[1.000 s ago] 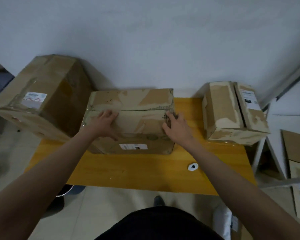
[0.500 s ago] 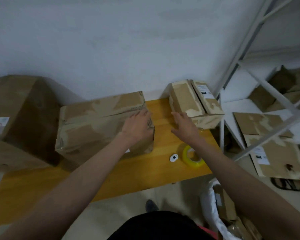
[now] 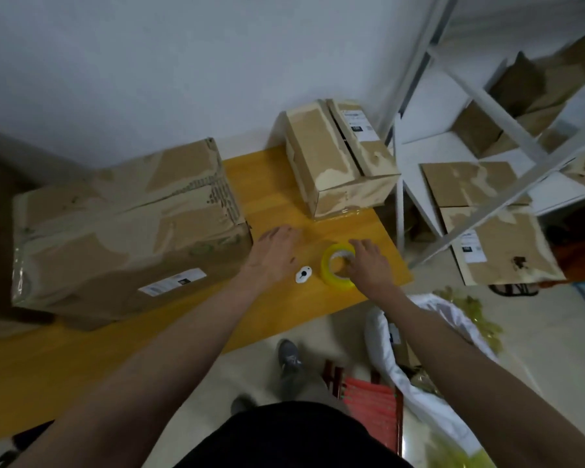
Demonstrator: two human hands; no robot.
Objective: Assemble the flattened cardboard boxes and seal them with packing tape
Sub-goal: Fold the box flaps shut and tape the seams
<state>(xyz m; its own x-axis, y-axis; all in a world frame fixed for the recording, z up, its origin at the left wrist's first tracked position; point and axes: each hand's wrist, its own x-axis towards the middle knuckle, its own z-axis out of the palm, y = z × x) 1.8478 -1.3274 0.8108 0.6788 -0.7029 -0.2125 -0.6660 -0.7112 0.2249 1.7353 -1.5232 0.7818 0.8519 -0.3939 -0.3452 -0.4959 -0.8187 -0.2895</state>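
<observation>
A large assembled cardboard box [image 3: 125,228] with a white label lies on the left half of the yellow table [image 3: 277,309]. A smaller taped box [image 3: 338,157] stands at the table's far right corner. A yellow roll of packing tape [image 3: 331,268] lies flat near the right front edge. My right hand [image 3: 368,265] is on the roll, fingers curled over its rim and into its core. My left hand [image 3: 274,248] hovers flat and empty just right of the large box, fingers spread. A small white oval object [image 3: 303,274] lies between my hands.
A white metal shelf [image 3: 480,96] stands right of the table, with flattened cardboard boxes [image 3: 493,224] on it and beside it. A white bag [image 3: 416,373] and a red stool [image 3: 365,393] sit on the floor below the table's edge. A dark box edge shows at far left.
The view has swung right. My left hand has left the large box and moved onto the open table. My right hand has dropped onto the tape roll.
</observation>
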